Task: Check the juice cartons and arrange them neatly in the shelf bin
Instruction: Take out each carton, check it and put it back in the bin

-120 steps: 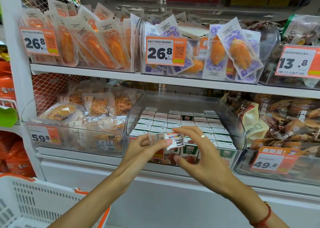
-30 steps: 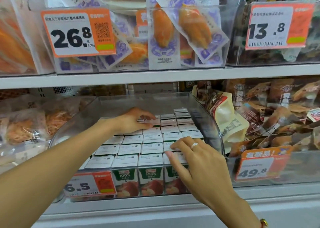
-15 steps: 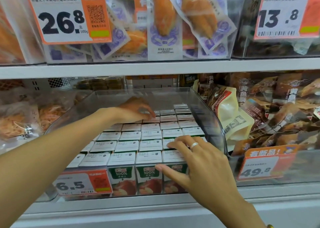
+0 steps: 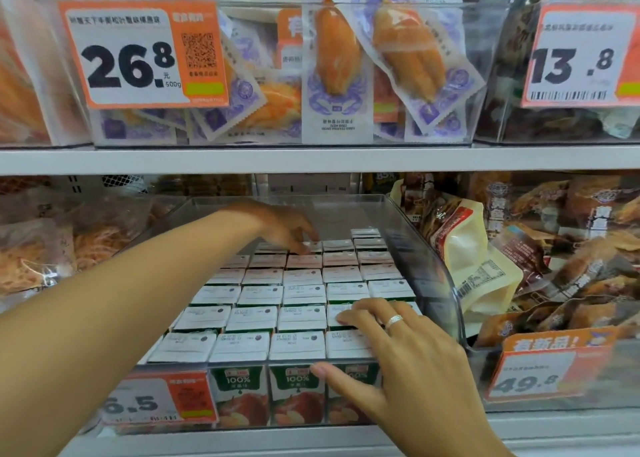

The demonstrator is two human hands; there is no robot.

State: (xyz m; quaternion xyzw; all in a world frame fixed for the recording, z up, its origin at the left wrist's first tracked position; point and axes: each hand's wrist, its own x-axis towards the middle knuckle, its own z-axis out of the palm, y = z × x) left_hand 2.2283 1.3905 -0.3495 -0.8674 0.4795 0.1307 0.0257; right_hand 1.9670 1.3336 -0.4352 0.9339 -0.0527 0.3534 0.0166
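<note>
My left hand (image 4: 284,228) reaches deep into the clear shelf bin (image 4: 440,276), toward twelve o'clock, its fingers curled down onto the tops of the juice cartons (image 4: 263,297) in the back rows. Whether that grip is pinching a carton or only touching the tops, I cannot tell; the fingertips are blurred against the cartons. My right hand (image 4: 408,359) lies near the front of the bin at about five o'clock, fingers nearly straight and spread flat on the carton tops at the right end of the two front rows, so this grip is open and holds nothing. Its thumb (image 4: 332,375) rests across the bin's clear front wall, over the green face of the front carton there. A silver ring (image 4: 394,320) sits on one finger.

The cartons stand upright and packed tightly in straight rows that fill the bin from front wall to back, white tops up. At the bin's seven o'clock corner hangs an orange price tag (image 4: 156,401) reading 6.5. At three o'clock, in the neighbouring bin, lie brown snack bags (image 4: 568,248) behind a 49.8 tag (image 4: 540,370). On the shelf above, at twelve o'clock, purple-and-white pouches (image 4: 337,75) stand behind a 26.8 tag (image 4: 138,54).
</note>
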